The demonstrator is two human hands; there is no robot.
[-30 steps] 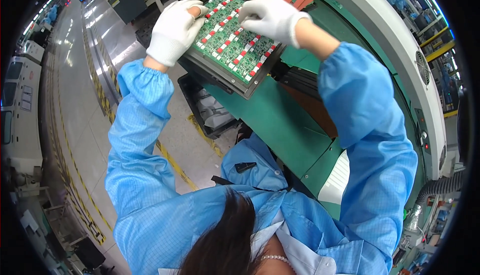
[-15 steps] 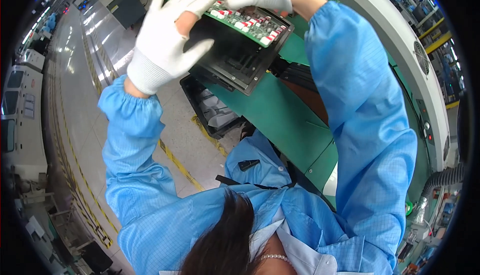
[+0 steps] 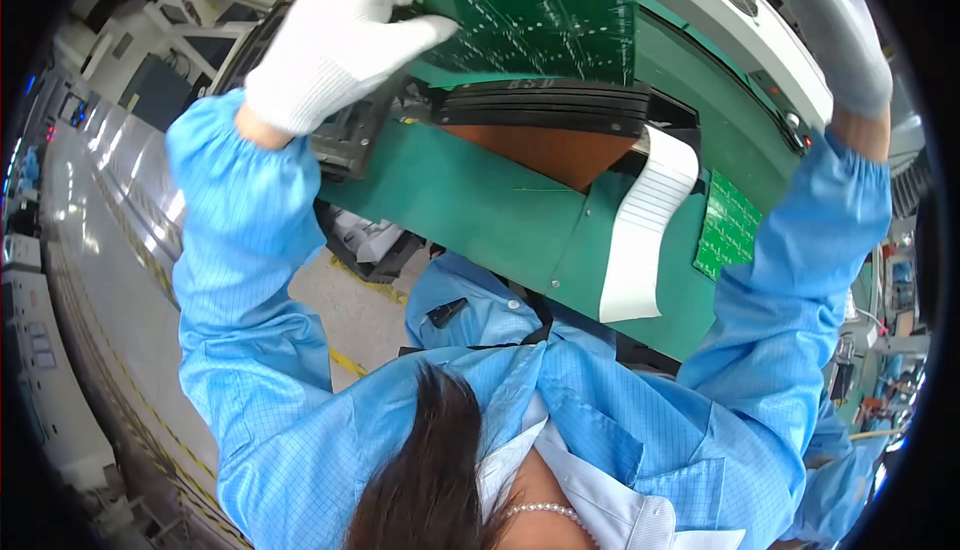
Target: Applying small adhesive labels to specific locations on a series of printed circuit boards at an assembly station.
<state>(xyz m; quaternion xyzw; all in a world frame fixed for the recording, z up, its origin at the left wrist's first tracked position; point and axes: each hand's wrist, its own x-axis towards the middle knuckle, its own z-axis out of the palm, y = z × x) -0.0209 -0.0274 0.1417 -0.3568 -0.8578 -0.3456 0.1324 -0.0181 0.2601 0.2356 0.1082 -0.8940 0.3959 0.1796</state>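
Observation:
My left hand (image 3: pixel 340 45), in a white glove with a bare fingertip, grips a green circuit board (image 3: pixel 545 35) by its left end, thumb on the near face. The board is tilted up, its underside with pale solder marks facing me; the parts on its top barely show along the upper edge. Beneath and left of the hand lies a black frame fixture (image 3: pixel 350 140), partly covered by the glove and sleeve. My right hand (image 3: pixel 835 35), gloved, is raised at the upper right beside the white machine, apart from the board. It is smeared by motion and its fingers are unclear.
Below the board a black slotted rack (image 3: pixel 545 108) stands on the green table (image 3: pixel 470 185). A long white paper strip (image 3: pixel 640 235) hangs toward the near edge. Another green board (image 3: pixel 727 225) lies to its right. A dark bin (image 3: pixel 390 265) sits below the table's left side.
The board has come up out of the black fixture and turned underside toward me, held by my left hand. My right hand has left it and swung far right. The view has shifted rightward.

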